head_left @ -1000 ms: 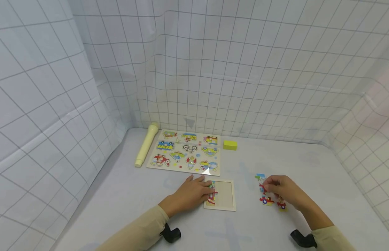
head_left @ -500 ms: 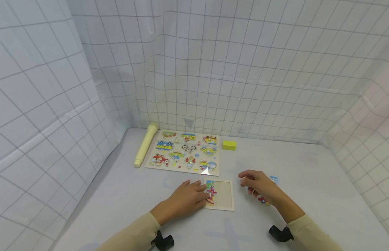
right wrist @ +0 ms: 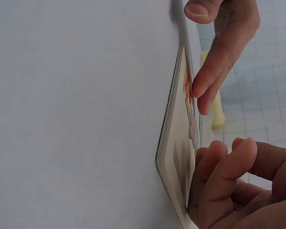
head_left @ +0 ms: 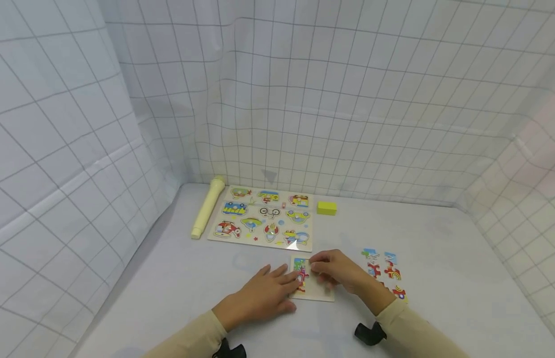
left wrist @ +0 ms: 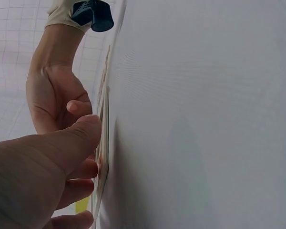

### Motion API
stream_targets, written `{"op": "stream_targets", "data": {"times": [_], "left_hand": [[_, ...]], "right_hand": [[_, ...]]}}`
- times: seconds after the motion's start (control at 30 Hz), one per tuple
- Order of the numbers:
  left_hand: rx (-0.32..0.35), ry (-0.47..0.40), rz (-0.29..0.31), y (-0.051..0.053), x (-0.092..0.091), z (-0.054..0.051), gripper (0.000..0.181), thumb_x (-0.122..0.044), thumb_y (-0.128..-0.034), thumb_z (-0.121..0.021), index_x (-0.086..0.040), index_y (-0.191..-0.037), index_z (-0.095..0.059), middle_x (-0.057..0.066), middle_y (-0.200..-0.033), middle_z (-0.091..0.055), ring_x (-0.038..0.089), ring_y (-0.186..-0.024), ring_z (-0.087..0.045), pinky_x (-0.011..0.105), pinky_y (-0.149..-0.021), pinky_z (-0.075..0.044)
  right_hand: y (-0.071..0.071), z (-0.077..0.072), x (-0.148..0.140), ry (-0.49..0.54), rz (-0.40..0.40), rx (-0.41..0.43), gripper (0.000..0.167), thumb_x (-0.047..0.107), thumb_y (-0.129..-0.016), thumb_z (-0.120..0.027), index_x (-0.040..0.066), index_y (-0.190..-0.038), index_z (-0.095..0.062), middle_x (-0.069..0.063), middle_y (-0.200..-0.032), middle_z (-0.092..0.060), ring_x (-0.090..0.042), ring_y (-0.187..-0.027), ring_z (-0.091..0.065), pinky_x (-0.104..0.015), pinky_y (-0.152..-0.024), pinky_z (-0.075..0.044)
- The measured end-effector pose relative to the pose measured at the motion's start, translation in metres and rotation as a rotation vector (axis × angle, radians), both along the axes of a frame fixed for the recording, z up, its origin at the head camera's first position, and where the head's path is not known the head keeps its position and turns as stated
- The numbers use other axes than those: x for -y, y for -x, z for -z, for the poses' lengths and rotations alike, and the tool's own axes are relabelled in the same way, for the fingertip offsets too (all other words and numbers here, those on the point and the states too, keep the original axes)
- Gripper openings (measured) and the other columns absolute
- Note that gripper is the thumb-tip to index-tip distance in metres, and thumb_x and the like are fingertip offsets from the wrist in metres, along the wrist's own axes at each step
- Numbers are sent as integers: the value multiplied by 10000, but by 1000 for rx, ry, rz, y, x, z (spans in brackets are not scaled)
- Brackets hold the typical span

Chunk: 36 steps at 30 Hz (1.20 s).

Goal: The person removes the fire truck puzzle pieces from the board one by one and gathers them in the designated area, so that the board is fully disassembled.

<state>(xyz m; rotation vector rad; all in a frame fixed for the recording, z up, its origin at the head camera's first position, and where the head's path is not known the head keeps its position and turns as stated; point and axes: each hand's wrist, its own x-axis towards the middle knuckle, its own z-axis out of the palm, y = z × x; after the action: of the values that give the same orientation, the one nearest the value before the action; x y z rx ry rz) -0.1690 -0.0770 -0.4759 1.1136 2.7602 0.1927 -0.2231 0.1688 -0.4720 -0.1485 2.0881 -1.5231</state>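
At far left a cream rod (head_left: 208, 209) lay aslant on the white surface (head_left: 214, 278), its thicker end away from the person. Just beside it was a wide board (head_left: 283, 196) of inset pictures – a helicopter, a bicycle and a rocket among them.

Nearer the person, the left hand (head_left: 264, 296) was spread, fingers straight and apart, with fingertips over the left side of a small square tray (head_left: 314, 292) and its thumb beyond the near left corner. In the tray, joined puzzle pieces (head_left: 299, 263) ran as a strip along the left side, partly under those fingertips; the middle of the tray was bare.

A yellow block (head_left: 326, 208) sat just beyond the board's right edge. The right hand (head_left: 340, 271) reached over the tray's right part, fingers bent, thumb and forefinger close together just beside the strip – whether they pinched anything could not be told. At right, well apart from the tray, loose puzzle pieces (head_left: 392, 272) lay in two rough columns, the nearest partly hidden by the right arm
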Motion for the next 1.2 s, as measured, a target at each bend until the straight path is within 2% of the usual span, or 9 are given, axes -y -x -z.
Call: {"op": "stream_targets", "data": {"times": [0.13,0.27,0.53,0.73,0.97,1.2], "left_hand": [[12,14,2,0,0,1,624,-584,-993,-547,-247,-1518,-512,-80,-1585,-438,277,-1497,-369,616,-1145,-345],[20,11,6,0,0,1,633,-591,-993,-537,-245,-1522,-506,-77,-1584,-438,284,-1496,-369,623,-1141,-346],[-1,12,18,1,-1,1,622,-579,-996,-541,-239,-1516,-514,-68,-1570,-461,298,-1486,-386,628,-1125,-365],[0,14,23,1,-1,0,614,-563,-1000,-550,-227,-1513,-520,-59,-1567,-466,308,-1482,-391,632,-1121,-369],[-1,18,19,-1,-1,-1,606,-552,-1003,-555,-217,-1508,-526,-49,-1564,-472,298,-1483,-390,622,-1125,-370],[-5,22,13,-1,-2,-3,609,-548,-996,-570,-210,-1501,-536,-46,-1558,-480,291,-1479,-398,615,-1124,-376]], "right_hand": [[0,-1,6,11,-15,4,325,146,-980,-646,-62,-1229,-663,-68,-806,-653,-96,-540,-528,-201,-474,-458],[1,0,10,13,-31,14,288,120,-975,-647,-60,-1197,-677,-72,-764,-644,-87,-531,-532,-196,-475,-466],[2,0,17,-16,-49,-4,201,96,-968,-646,-44,-1108,-680,-71,-764,-640,-90,-526,-542,-196,-473,-475],[6,3,23,-17,-13,12,136,64,-960,-653,-27,-1059,-634,-71,-784,-625,-94,-550,-550,-193,-486,-487],[6,4,29,-72,32,-50,90,46,-946,-680,-10,-992,-627,-71,-793,-629,-95,-532,-571,-195,-503,-493],[8,7,32,-88,75,-64,78,34,-934,-694,-8,-973,-641,-65,-754,-632,-89,-537,-590,-197,-514,-509]]}}
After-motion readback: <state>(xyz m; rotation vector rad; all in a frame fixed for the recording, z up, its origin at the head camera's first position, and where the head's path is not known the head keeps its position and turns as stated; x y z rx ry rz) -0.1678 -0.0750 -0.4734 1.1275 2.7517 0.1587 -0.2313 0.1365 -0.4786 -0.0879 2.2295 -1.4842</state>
